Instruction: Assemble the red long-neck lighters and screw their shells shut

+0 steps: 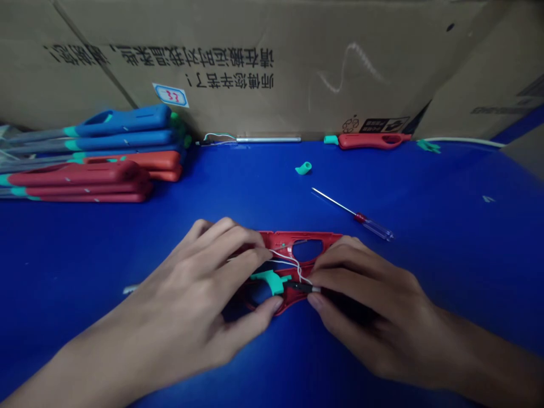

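Stacked red and blue lighter bodies (89, 164) lie far left on the blue tabletop (450, 243). Your left hand (191, 289) is clasping the open red lighter shell (272, 238) at centre, fingers curled over it, with the teal trigger (266, 280) seated inside and white wires (285, 259) running across. Your right hand (374, 300) pinches the black connector (300, 287) at the shell's edge, with a small screwdriver (361, 218) lying just beyond.

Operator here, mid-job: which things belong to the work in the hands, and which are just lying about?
In use: red plastic casing, left hand, right hand, teal trigger, white wires, black part.

Lying about: screwdriver, small teal piece, stacked red and blue casings, lone red casing.
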`<act>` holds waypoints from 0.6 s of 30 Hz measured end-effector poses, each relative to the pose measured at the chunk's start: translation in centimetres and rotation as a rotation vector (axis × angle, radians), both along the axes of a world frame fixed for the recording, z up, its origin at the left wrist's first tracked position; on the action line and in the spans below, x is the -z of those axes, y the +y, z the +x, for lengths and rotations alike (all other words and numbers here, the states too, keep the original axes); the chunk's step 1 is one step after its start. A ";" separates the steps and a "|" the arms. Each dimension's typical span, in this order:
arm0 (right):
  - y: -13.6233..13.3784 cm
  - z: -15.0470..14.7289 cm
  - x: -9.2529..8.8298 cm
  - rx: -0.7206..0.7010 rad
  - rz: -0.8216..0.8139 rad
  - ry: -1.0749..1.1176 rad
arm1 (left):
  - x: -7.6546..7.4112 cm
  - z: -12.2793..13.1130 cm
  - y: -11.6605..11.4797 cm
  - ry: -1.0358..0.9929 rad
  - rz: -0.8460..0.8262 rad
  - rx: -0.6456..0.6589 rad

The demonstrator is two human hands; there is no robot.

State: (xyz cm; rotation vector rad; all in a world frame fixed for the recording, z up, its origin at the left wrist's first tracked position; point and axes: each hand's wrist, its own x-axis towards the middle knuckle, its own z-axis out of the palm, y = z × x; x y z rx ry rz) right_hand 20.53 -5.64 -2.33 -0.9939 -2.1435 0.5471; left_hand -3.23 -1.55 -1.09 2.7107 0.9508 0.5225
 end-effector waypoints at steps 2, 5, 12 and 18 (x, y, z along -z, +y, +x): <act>0.0 0.0 0.0 -0.005 -0.003 -0.008 | -0.1 0.0 0.0 0.000 0.011 0.004; 0.0 0.1 0.0 -0.010 -0.007 -0.013 | -0.3 0.0 -0.2 -0.032 0.020 0.026; -0.2 0.0 0.1 -0.001 0.002 -0.009 | -0.3 0.1 -0.3 -0.015 -0.005 0.013; -0.2 -0.1 -0.2 -0.019 0.015 -0.009 | -0.3 0.1 -0.3 0.018 -0.010 0.024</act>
